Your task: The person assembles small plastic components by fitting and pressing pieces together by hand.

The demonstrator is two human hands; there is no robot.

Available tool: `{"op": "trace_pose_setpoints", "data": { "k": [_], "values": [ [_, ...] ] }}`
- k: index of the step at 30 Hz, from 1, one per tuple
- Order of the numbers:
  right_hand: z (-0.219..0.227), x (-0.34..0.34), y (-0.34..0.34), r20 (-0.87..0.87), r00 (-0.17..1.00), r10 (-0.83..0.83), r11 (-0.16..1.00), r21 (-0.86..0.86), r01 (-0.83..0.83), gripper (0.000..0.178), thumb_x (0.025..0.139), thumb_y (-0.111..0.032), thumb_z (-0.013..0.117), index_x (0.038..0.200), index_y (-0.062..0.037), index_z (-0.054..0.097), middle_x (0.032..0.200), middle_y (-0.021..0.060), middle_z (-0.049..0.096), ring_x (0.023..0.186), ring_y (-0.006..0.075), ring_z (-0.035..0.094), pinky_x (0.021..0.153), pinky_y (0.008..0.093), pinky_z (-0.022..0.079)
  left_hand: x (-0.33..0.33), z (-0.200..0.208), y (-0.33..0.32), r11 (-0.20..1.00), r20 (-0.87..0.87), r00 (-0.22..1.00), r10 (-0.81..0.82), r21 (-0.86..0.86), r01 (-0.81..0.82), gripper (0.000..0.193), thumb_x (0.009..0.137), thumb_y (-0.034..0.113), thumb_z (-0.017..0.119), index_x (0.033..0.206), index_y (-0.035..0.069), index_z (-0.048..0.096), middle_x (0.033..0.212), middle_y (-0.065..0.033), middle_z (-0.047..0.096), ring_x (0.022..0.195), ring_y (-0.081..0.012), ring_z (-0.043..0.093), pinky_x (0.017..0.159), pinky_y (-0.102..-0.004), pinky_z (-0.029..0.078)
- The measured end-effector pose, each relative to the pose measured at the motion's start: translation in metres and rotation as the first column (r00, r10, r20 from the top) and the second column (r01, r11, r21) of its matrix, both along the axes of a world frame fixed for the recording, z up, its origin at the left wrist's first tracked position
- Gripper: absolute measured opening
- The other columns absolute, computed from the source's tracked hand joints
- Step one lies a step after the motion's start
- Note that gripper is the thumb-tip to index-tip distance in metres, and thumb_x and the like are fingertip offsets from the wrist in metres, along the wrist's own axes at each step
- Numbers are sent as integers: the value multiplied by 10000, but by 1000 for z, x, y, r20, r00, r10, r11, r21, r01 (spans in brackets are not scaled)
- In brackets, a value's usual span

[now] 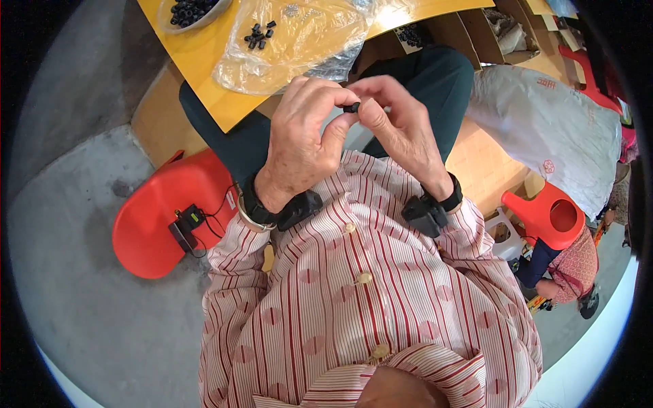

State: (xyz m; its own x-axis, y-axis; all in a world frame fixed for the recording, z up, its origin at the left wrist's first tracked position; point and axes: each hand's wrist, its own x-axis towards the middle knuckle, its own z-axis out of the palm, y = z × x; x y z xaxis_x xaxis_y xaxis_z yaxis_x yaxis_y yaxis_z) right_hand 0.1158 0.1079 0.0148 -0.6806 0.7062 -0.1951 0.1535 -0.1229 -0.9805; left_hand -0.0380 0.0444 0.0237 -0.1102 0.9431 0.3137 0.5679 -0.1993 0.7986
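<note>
A small black cylindrical part (352, 107) is pinched between the fingertips of both hands, just off the near edge of the yellow table. My left hand (307, 132) grips it from the left with thumb and forefinger. From the other side my right hand (400, 121) closes thumb and fingers on it. Several similar black parts (258, 37) lie loose on a clear plastic bag (272, 71) on the table. More of them fill a clear bowl (219, 13) at the table's far left. Fine detail of the held part is hidden by my fingers.
The yellow table (228, 112) ends above my lap. To the left stands a red chair (146, 224) bearing a small black device with cables (187, 224). A large white sack (544, 129) and a red stool (554, 214) stand at the right, with cardboard boxes (479, 34) beyond.
</note>
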Motion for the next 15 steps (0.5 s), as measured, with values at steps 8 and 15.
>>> {"op": "trace_pose_setpoints", "data": {
  "k": [8, 15],
  "values": [
    [3, 4, 13, -27, 998, -51, 682, 729, 55, 130, 758, -63, 685, 885, -52, 660, 784, 43, 614, 700, 193, 548, 622, 277, 450, 2, -3, 2, 999, -22, 999, -38, 3, 38, 192, 697, -4, 630, 884, 0, 587, 850, -119, 597, 814, -303, 552, 713, -363, 450],
    [5, 4, 5, 4, 989, -145, 865, 486, 125, 125, 778, -46, 671, 892, -21, 627, 787, 60, 613, 732, 191, 584, 643, 272, 466, 5, -2, -1, 990, 126, 992, 10, -139, 8, 157, 750, 19, 640, 900, 5, 597, 812, -116, 617, 723, -263, 599, 645, -335, 482]
  ]
}}
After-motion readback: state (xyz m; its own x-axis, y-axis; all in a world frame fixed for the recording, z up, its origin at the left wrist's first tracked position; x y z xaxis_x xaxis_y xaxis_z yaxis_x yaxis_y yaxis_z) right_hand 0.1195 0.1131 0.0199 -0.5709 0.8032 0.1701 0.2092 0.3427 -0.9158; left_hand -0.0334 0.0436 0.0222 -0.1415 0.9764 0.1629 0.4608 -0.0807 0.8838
